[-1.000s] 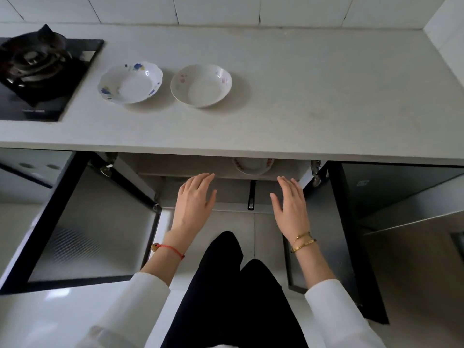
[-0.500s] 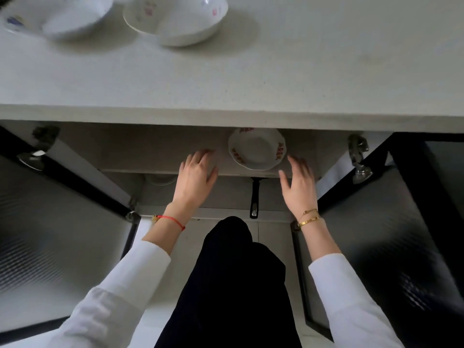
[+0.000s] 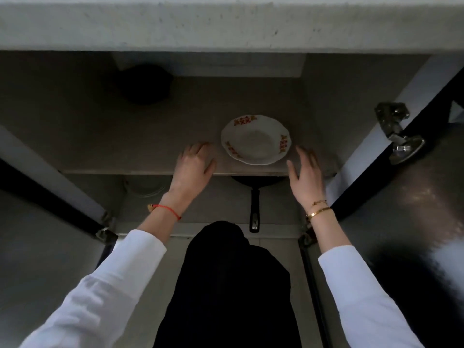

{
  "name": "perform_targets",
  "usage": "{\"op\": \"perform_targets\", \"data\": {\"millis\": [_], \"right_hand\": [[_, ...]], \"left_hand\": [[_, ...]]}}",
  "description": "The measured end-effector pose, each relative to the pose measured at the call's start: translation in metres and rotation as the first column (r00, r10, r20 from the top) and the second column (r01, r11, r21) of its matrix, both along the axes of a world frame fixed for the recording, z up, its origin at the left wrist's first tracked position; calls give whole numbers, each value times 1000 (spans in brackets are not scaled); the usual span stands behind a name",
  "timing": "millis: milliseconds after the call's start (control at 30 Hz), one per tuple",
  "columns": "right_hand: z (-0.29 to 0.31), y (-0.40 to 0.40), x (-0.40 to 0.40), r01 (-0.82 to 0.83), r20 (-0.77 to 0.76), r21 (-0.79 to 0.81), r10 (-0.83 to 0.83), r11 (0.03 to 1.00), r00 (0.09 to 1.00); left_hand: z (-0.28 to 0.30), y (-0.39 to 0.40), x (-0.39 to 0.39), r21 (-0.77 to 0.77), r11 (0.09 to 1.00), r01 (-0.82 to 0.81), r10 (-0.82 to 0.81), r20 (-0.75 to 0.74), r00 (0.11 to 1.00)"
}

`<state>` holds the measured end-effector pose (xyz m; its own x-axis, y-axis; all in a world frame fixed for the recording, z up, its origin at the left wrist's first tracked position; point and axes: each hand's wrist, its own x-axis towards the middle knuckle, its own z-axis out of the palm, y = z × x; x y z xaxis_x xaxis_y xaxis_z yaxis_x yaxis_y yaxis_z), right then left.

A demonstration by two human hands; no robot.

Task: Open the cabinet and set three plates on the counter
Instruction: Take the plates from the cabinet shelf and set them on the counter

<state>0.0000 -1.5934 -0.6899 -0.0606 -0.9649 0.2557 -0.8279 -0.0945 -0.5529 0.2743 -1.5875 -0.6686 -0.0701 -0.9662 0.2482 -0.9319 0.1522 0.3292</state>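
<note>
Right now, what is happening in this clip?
A person is bent toward an open under-counter cabinet, both bare hands reaching in. The left hand and right hand are open on either side of a white plate with red flower trim, which sits near the front edge of the upper shelf. Neither hand touches it yet. A black pan's handle pokes out from the space below the shelf. The counter edge runs across the top.

Dim light under a speckled grey countertop edge [image 3: 226,26], pale floor [image 3: 150,310] below.
</note>
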Motion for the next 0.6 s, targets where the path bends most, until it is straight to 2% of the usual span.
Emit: {"op": "perform_targets", "data": {"millis": [233,367,600], "right_hand": [[5,-34,-2,41,28,9,-41,999,999],[3,-51,1,61,50,82,-66,995,997],[-5,-67,4,45,59,121,-52,992,997]], "left_hand": [[2,-26,-12,42,999,-23,28,-120,992],[1,-44,-15,109,994,-16,29,-117,993],[-11,-69,-24,181,982,-61,77,-82,994]]}}
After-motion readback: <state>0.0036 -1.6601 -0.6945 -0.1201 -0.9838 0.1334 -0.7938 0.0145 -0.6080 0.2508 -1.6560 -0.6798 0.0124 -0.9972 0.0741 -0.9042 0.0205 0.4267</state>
